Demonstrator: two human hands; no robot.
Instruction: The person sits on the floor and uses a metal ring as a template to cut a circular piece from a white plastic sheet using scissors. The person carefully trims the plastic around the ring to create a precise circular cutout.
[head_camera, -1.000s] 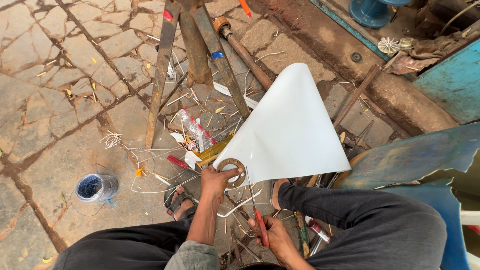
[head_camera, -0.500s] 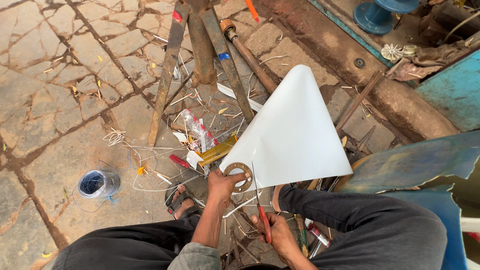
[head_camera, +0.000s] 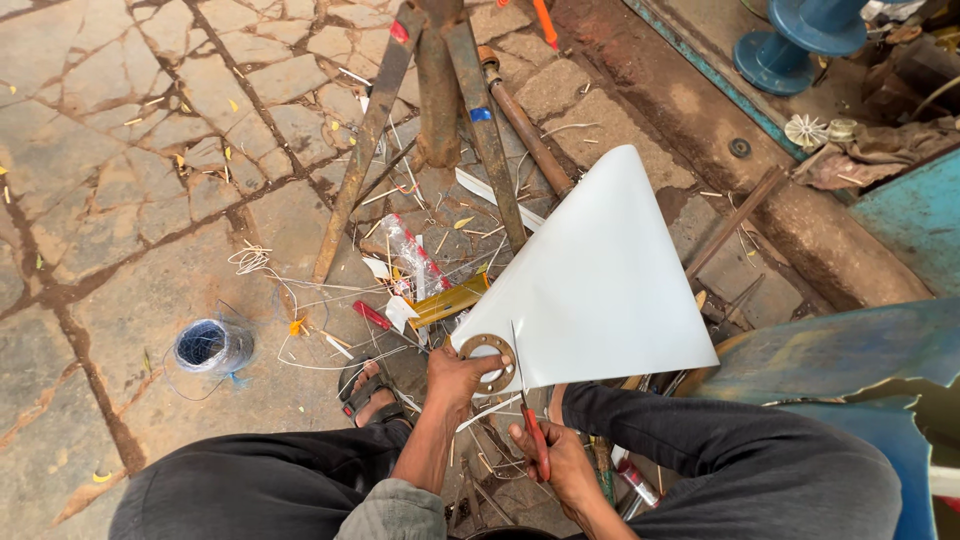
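Since a second ago, white sheet (head_camera: 600, 285) tipped slightly toward upright, blade edge worked further along ring (head_camera: 489, 362); cut around ring judged under way. Left hand (head_camera: 455, 378) clenched on ring and sheet corner, held above knees. Right hand (head_camera: 545, 455) gripped on red-handled scissors (head_camera: 530, 415), blades at sheet edge. Sheet smooth, stiff, triangular, uncreased.

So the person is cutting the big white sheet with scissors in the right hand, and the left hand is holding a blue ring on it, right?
Not quite. The ring under the left hand is brown, not blue, as the head view shows. The rest holds: the right hand works red-handled scissors at the edge of the big white sheet.
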